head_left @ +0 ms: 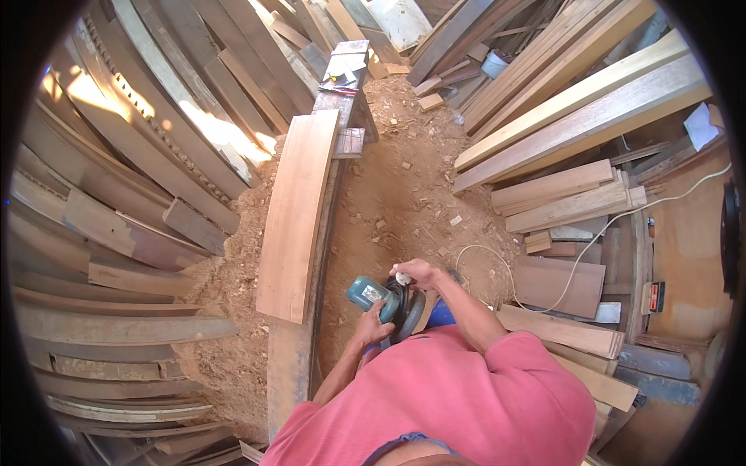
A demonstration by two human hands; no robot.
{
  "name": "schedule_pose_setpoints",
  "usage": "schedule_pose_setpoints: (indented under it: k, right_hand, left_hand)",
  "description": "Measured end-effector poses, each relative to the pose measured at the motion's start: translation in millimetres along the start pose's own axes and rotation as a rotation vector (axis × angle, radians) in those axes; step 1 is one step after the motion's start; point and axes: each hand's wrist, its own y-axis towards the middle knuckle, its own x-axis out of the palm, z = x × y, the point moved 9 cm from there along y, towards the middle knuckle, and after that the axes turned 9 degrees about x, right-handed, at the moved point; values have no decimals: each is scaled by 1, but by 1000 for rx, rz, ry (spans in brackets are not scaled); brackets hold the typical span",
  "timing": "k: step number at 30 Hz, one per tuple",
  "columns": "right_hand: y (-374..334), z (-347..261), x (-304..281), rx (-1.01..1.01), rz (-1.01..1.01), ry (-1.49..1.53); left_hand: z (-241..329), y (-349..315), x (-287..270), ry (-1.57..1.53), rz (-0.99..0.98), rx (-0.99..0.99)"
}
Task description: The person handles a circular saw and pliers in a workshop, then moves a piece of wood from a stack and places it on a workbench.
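Observation:
I hold a teal and black power grinder [382,299] in front of my chest, above the sawdust floor. My left hand [376,329] grips its body from below. My right hand [418,273] rests on its top near a white knob. A white cord [576,256] runs from the tool off to the right. A long light wooden board [298,213] lies on a narrow workbench [291,359] just left of the tool. My red shirt fills the lower part of the view.
Dark planks [116,233] are stacked along the left. Pale boards [575,109] lean and lie at the right and back. Wood offcuts dot the sawdust floor [404,186]. Small items sit at the bench's far end [343,74].

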Motion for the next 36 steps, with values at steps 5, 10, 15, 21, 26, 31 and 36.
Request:
schedule_pose_setpoints:
  k: [5, 10, 15, 21, 26, 31, 36]
  right_hand:
    - [3, -4, -14, -9, 93, -208]
    - [-10, -47, -16, -160, 371, -902]
    - [-31, -83, 13, -247, 876, -1315]
    - [-35, -91, 25, -216, 822, -1252]
    - [-3, -47, 8, -168, 304, -375]
    - [-34, -24, -68, -511, 582, -469]
    - [-40, 69, -154, -340, 729, -406]
  left_hand:
    - [-1, 5, -8, -17, -8, -7]
    - [3, 9, -18, -19, 3, -66]
    - [-1, 15, -18, 41, 15, -37]
    - [7, 12, -19, 53, 2, -73]
    - [-11, 14, -18, 1, 49, -76]
    - [-7, 28, -40, -202, 100, -159]
    - [3, 39, -53, -716, 302, -204]
